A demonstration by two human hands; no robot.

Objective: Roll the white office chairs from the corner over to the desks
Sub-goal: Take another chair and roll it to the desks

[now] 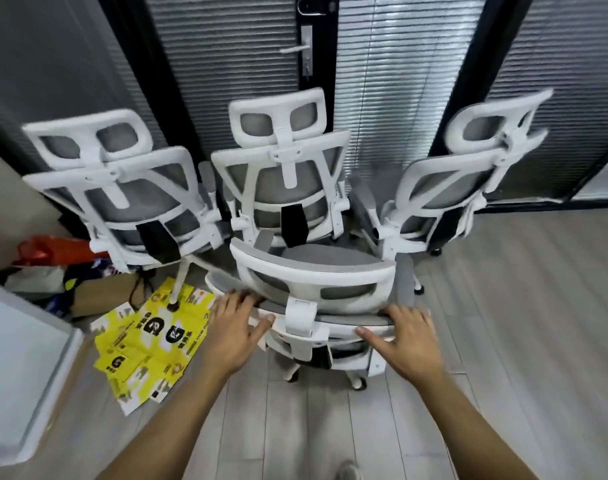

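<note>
On pale grey plank flooring (503, 306), before dark-framed glass with shut blinds (399, 81), my left hand (235, 329) and right hand (411, 336) each gripped the top of the nearest white chair (316, 275). Three more chairs (282, 188) stood just behind it, with yellow cardboard (150, 341) lying to the left.

Nearest chair (314, 271): glossy white plastic frame, matt grey mesh cloth.

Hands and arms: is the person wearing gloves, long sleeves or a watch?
No. The left hand and right hand have no gloves, and I see no rings. The left forearm and right forearm are bare too: no sleeve, watch or bracelet shows up to the picture's edge.
</note>
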